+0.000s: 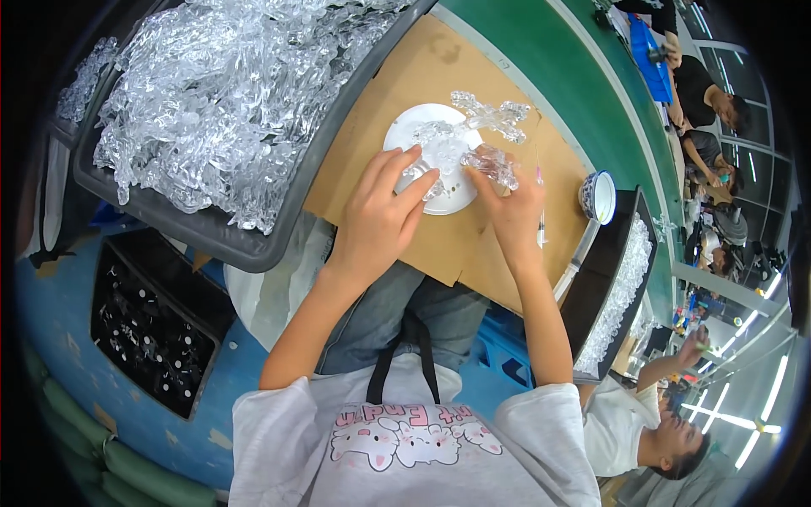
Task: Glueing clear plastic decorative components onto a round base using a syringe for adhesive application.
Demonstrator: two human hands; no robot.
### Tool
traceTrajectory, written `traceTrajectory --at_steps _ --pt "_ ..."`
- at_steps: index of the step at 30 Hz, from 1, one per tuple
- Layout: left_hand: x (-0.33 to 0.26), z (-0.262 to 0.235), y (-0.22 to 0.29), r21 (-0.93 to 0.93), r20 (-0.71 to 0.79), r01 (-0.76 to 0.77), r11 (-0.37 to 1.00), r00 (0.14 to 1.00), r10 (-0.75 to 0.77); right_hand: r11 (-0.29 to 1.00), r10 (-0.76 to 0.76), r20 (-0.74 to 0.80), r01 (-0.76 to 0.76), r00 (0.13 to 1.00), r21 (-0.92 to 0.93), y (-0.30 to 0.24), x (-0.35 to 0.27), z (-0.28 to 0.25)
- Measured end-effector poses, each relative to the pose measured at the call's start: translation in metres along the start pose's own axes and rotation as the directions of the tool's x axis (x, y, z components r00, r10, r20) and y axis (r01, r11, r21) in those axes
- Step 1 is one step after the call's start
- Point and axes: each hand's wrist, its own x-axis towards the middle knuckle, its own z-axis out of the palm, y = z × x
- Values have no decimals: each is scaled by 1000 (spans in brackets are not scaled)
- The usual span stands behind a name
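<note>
A round white plate (456,201) lies on the cardboard (363,127) before me, with several clear plastic pieces (439,139) on it and small dark specks near its lower edge. My left hand (378,211) bends over the plate's left side, its fingers and thumb around a clear plastic piece (433,188) that they partly hide. Between the thumb and fingers of my right hand (514,207) is another clear, figure-shaped plastic piece (498,167), at the plate's right edge. A branching clear piece (498,116) reaches past the far right rim.
A large dark bin (291,190) heaped with clear pieces stands at left. Right of the plate lie a thin syringe (541,226) and a blue-and-white bowl (598,198), beside a black tray (583,325) of clear bits. A black crate (152,338) sits low left. Other people work at right.
</note>
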Motion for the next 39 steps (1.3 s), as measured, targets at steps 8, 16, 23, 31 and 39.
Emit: traceTrajectory --at_steps 8,16,23,31,39 --pt "1 2 -1 33 -22 -22 999 1000 23 999 33 3 -33 999 15 -1 1 -1" --pt "3 4 -5 22 -88 -19 1000 996 21 897 294 139 -323 946 300 -7 6 -8" --pt "0 7 -7 36 -87 0 999 996 3 998 60 99 -64 993 30 -1 2 -2" --pt "-1 12 -5 111 -115 -23 994 993 36 998 8 86 -2 996 -69 -6 0 0" --pt "8 8 -2 -8 -148 -52 999 988 50 937 216 40 -218 976 274 4 -7 -5"
